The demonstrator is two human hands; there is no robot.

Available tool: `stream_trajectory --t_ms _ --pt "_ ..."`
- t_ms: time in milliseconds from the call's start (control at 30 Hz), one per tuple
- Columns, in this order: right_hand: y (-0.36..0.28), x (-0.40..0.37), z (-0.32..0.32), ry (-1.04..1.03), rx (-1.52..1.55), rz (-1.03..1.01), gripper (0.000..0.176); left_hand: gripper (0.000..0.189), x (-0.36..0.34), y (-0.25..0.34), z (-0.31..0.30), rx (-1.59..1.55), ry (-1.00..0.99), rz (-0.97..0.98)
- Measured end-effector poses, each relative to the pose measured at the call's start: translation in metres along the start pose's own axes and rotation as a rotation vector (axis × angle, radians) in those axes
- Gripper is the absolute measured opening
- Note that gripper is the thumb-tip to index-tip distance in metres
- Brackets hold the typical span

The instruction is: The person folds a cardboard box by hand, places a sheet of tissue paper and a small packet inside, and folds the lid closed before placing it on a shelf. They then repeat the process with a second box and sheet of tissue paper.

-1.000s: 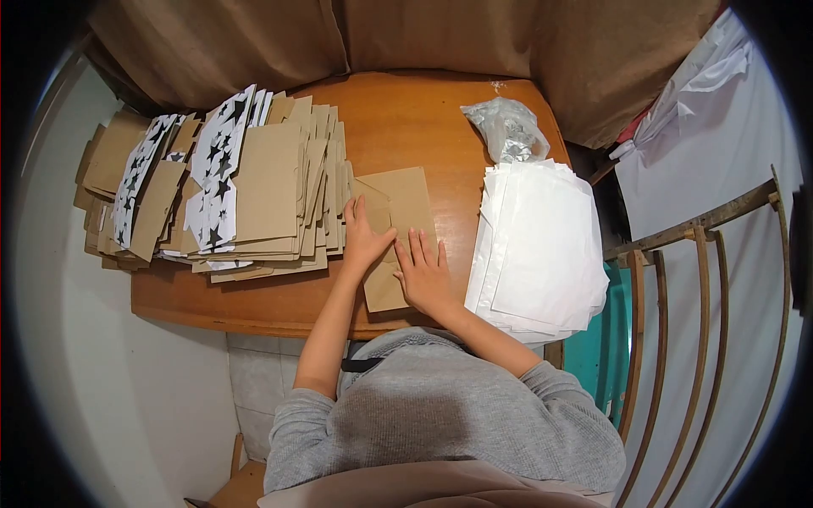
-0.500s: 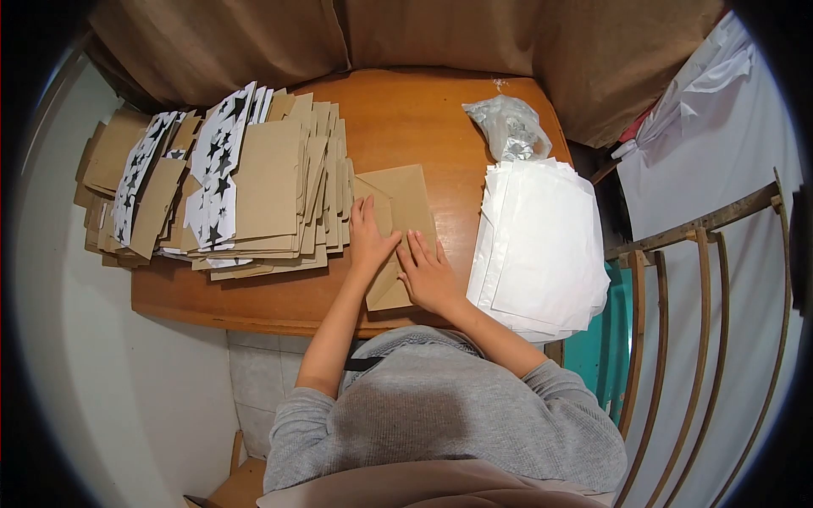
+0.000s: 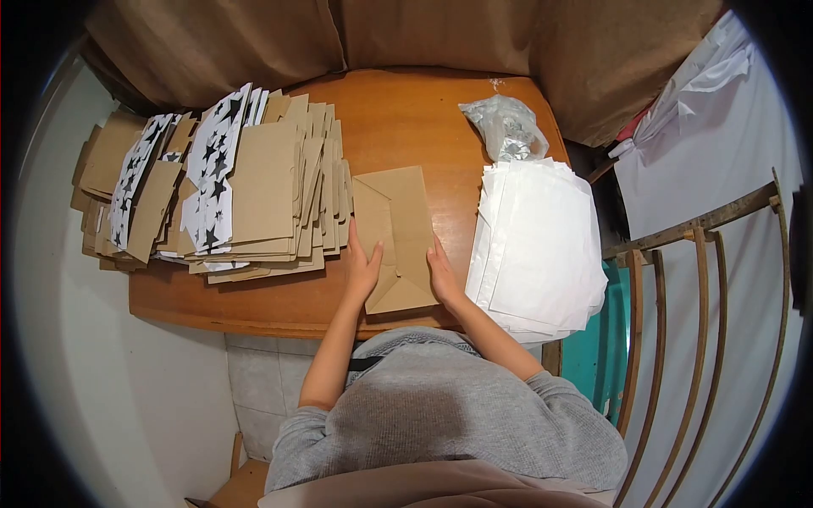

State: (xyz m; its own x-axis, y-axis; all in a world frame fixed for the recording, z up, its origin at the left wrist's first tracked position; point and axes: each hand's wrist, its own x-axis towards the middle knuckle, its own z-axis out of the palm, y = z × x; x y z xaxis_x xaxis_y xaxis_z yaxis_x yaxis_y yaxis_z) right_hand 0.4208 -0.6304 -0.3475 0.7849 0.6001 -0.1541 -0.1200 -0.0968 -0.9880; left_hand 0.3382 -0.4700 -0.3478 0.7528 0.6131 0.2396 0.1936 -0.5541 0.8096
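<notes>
A flat, folded brown paper bag lies on the table in front of me, with diagonal fold lines at its ends and a flap along its left side. My left hand grips its left edge, thumb on top and fingers along the side. At the opposite edge, my right hand holds the bag, its fingers partly hidden. Just left of the bag stands a tall stack of brown folded paper pieces, some of them white with black stars.
To the right lies a pile of white sheets. Behind it is a clear plastic bag with silvery contents. Brown curtains hang past the wooden table. A wooden rack stands at the right.
Both hands have slid off the top of the paper bag, the left towards its left edge and the right towards its right edge. The bag has barely moved.
</notes>
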Motion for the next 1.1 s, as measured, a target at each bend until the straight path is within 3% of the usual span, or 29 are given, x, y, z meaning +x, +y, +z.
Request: stream_trajectory --t_ms 67,267,333,467,533,667,733,767,800,833,867,933,1000,1067,1100 --pt "-0.001 0.001 0.006 -0.019 0.034 0.003 0.055 0.075 -0.008 0.006 0.0 -0.059 -0.02 -0.125" --pt "-0.021 0.001 0.016 0.004 -0.055 0.024 0.057 0.076 0.002 0.011 -0.01 -0.132 -0.04 -0.196" --pt "-0.035 0.002 0.013 -0.007 0.1 0.123 0.057 0.076 0.002 0.016 -0.013 -0.131 -0.015 -0.175" --pt "-0.048 0.006 0.005 -0.021 0.206 0.071 0.059 0.074 0.0 0.03 -0.018 -0.196 0.076 -0.04" --pt "-0.052 0.013 0.0 -0.047 0.199 -0.105 0.063 0.072 0.004 0.041 -0.022 -0.26 0.086 0.001" --pt "-0.073 0.018 -0.01 -0.045 0.172 -0.159 0.069 0.067 0.017 0.046 -0.026 -0.317 0.055 0.07" --pt "-0.081 0.017 -0.013 0.089 -0.214 -0.475 0.069 0.064 0.028 0.037 -0.03 -0.254 0.026 0.099" --pt "-0.085 0.013 -0.014 0.096 -0.215 -0.477 0.069 0.062 0.033 0.033 -0.033 -0.188 0.005 0.126" --pt "-0.096 0.006 -0.013 0.197 -0.431 -0.578 0.069 0.062 0.036 0.036 -0.038 -0.19 0.001 0.132" --pt "-0.103 0.002 -0.013 0.298 -0.65 -0.676 0.069 0.057 0.039 0.039 -0.043 -0.382 0.045 0.066" --pt "-0.105 0.0 -0.015 0.307 -0.651 -0.676 0.069 0.054 0.041 0.042 -0.049 -0.572 0.086 -0.005" --pt "-0.106 -0.003 -0.018 0.254 -0.851 -0.887 0.069 0.056 0.049 0.037 -0.059 -0.954 0.114 -0.179" --pt "-0.081 0.0 -0.016 0.296 -0.933 -0.892 0.073 0.061 0.047 0.05 -0.082 -1.132 0.044 -0.454" --pt "-0.06 0.001 -0.015 0.425 -1.135 -1.037 0.074 0.062 0.044 0.049 -0.087 -1.138 0.026 -0.541" --pt "-0.049 -0.002 -0.016 0.406 -1.162 -0.986 0.073 0.063 0.042 0.047 -0.089 -1.142 0.018 -0.629"
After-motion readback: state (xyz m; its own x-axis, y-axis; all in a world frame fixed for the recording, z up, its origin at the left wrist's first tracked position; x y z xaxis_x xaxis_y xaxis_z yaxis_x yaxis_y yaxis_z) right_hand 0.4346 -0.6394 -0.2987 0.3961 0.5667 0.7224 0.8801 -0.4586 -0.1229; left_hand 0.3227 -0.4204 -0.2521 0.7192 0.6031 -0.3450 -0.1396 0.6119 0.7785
